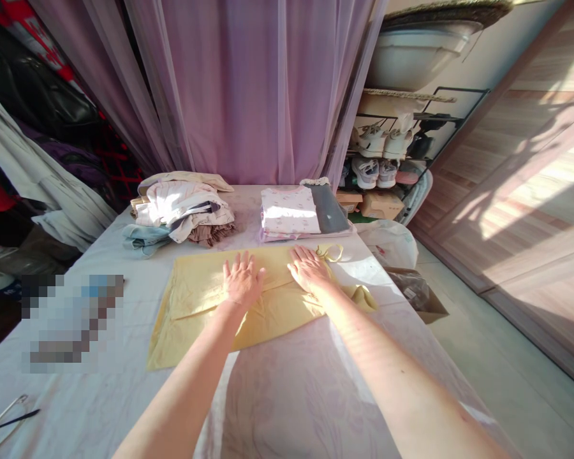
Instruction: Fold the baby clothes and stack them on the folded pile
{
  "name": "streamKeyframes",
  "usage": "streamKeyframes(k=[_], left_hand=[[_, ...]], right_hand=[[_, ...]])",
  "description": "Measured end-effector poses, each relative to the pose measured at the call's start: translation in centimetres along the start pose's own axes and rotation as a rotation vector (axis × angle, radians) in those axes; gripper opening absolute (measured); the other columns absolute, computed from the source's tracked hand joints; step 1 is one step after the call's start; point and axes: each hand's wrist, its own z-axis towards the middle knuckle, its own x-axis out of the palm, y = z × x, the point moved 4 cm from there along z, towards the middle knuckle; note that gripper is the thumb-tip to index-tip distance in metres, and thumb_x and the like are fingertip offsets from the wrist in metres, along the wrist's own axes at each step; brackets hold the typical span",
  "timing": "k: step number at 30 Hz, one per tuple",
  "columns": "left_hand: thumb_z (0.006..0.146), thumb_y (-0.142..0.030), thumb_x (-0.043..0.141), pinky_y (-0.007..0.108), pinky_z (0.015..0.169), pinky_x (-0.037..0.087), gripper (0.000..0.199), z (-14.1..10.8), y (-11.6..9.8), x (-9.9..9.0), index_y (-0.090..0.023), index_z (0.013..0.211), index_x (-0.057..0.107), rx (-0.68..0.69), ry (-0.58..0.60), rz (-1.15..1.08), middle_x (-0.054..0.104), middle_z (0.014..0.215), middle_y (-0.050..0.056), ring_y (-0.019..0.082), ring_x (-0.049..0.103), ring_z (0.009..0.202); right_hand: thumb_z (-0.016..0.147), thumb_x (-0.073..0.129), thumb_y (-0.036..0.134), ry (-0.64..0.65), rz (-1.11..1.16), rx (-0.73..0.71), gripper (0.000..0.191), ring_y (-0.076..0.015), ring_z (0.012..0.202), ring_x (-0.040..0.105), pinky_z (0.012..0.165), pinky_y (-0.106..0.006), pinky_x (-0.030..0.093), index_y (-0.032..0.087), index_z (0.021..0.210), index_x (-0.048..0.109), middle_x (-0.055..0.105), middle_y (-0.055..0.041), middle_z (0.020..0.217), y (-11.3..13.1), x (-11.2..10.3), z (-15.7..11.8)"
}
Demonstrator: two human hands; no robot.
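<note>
in the head view, the left hand (242, 279) and the right hand (309, 269) lie open with fingers spread, pressing on a pale yellow cotton garment (229, 306) folded flat on a table with a pale sheet (316, 395), its thin strap loop (330, 253) near the right hand. flat palms give even pressure, which is good way to keep this soft, thin cloth without wrinkle. behind it sit a loose heap of clothes (182, 210) and a neat folded stack of clothes (289, 211)

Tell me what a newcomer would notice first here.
The left hand and right hand lie flat on a pale yellow garment on the table. Behind it sit a rumpled clothes pile and a neater folded stack. A sheer mauve curtain fills the back, with sneakers on a rack to its right.
</note>
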Motion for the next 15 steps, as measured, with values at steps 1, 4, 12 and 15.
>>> streamKeyframes(k=[1, 4, 12, 15], left_hand=[[0.098, -0.046, 0.026, 0.055, 0.12, 0.016, 0.06, 0.1, -0.9, 0.5, -0.019, 0.149, 0.04, 0.025, 0.004, -0.013, 0.031, 0.16, 0.008, 0.028, 0.023, 0.148], [0.098, -0.051, 0.027, 0.054, 0.118, 0.019, 0.061, 0.0, -0.5, 1.1, -0.023, 0.15, 0.038, 0.065, 0.004, -0.007, 0.032, 0.16, 0.007, 0.027, 0.024, 0.148], [0.097, -0.053, 0.028, 0.054, 0.117, 0.02, 0.063, -1.3, 10.8, -0.5, -0.022, 0.151, 0.037, -0.129, 0.008, 0.1, 0.027, 0.162, 0.008, 0.029, 0.022, 0.148], [0.096, -0.052, 0.029, 0.053, 0.118, 0.021, 0.064, -1.5, 12.5, -0.8, -0.02, 0.151, 0.037, -0.174, -0.01, 0.11, 0.027, 0.162, 0.009, 0.028, 0.022, 0.148]], right_hand=[[0.1, 0.031, 0.036, 0.002, 0.0, 0.001, 0.057, -0.024, 0.146, 0.027, 0.12, -0.04, 0.016, 0.009, 0.15, 0.038, 0.032, -0.0135, 0.158, -0.1, 0.1, 0.1], [0.1, 0.03, 0.037, 0.011, 0.012, -0.002, 0.058, -0.0239, 0.146, 0.027, 0.12, -0.041, 0.017, 0.011, 0.15, 0.038, 0.031, -0.0125, 0.159, -0.3, 0.5, 0.4], [0.099, 0.032, 0.036, 0.049, 0.039, -0.001, 0.058, -0.0263, 0.147, 0.026, 0.121, -0.042, 0.018, 0.01, 0.151, 0.037, 0.03, -0.0138, 0.159, -0.5, 0.3, 0.3], [0.099, 0.035, 0.033, 0.063, 0.065, 0.011, 0.056, -0.0275, 0.146, 0.028, 0.121, -0.042, 0.018, 0.007, 0.149, 0.04, 0.033, -0.0159, 0.157, -0.1, -0.8, 0.3]])
